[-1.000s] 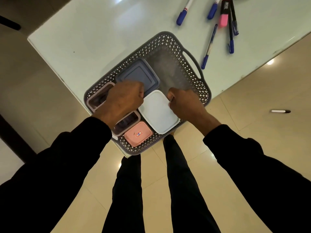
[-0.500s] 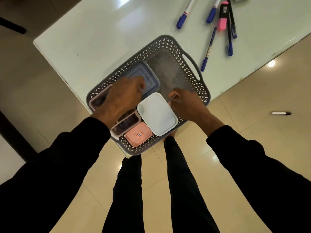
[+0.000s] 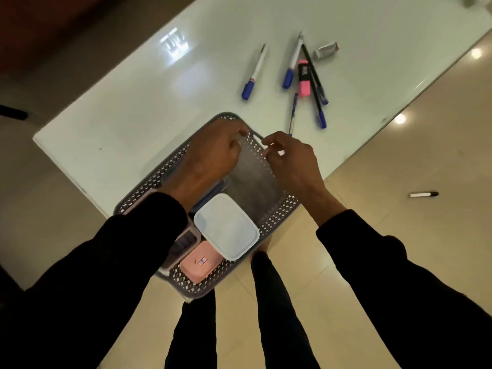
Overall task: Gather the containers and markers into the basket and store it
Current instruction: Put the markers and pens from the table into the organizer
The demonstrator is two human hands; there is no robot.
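The grey perforated basket (image 3: 277, 211) sits at the near corner of the white table (image 3: 127, 115), hanging over its edge. Inside lie a white-lidded container (image 3: 226, 226), a pink one (image 3: 201, 262), a mauve-rimmed one (image 3: 186, 241) and a blue-lidded one (image 3: 214, 191), mostly under my left arm. My left hand (image 3: 213, 153) hovers over the basket's far end, fingers curled down at the rim. My right hand (image 3: 290, 158) is over the far handle, fingers apart and holding nothing. Beyond lie two blue-capped markers (image 3: 253, 73) (image 3: 292, 65), a pink highlighter (image 3: 304, 78), dark pens (image 3: 318, 97) and a blue pen (image 3: 292, 113).
A small white eraser-like block (image 3: 326, 50) lies past the pens. One black-tipped marker (image 3: 423, 194) rests on the tiled floor to the right. My legs stand below the table corner. The floor drops away right beside the basket.
Both hands left the containers and moved forward to the basket's far end. The white-lidded container now lies flat by itself. My view tilted up, showing more of the table.
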